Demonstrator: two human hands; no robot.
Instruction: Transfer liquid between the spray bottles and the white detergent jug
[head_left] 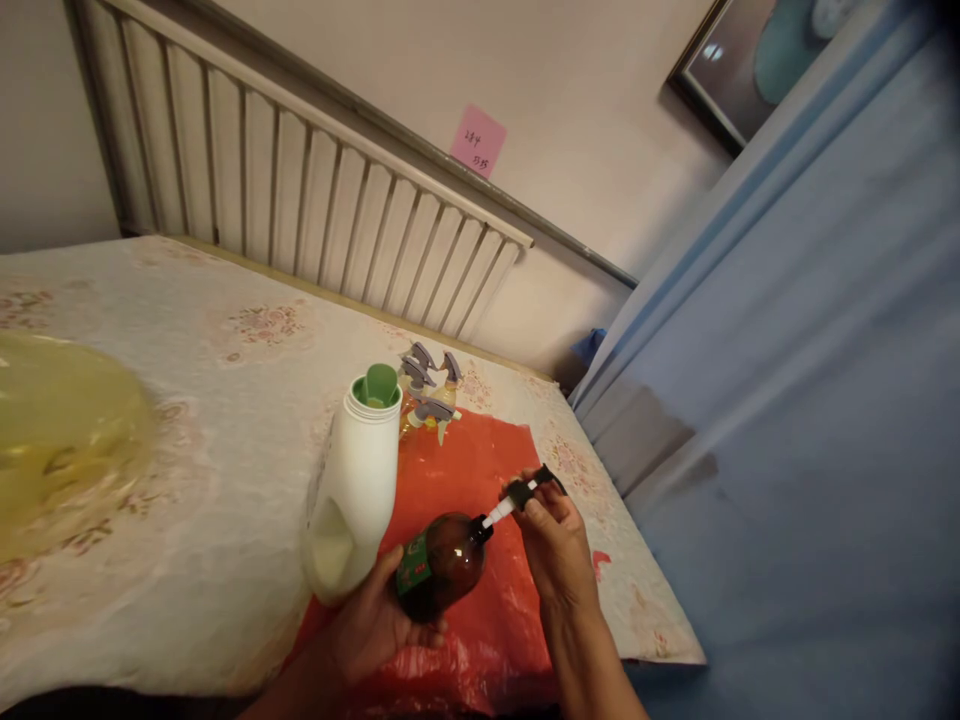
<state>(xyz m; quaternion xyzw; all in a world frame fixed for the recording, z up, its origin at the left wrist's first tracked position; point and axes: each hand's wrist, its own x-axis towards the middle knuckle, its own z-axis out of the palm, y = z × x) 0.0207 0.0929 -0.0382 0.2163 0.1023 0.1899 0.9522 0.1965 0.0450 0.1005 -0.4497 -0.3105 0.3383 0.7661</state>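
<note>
A dark brown bottle with a green label lies tilted in my left hand, its neck pointing up to the right. My fingers are wrapped round its lower end. Between the fingers of my right hand is a black pump head with a white stem. The stem's lower end is at the bottle's mouth; how far inside it reaches I cannot tell. Just left of the bottle stands a large white jug with a handle and a green spout insert in its open top.
Several spray bottles with grey triggers stand behind the jug. A red plastic sheet lies under my hands on the flowered tablecloth. A yellowish translucent bag is at left. A radiator lines the wall; a blue curtain hangs at right.
</note>
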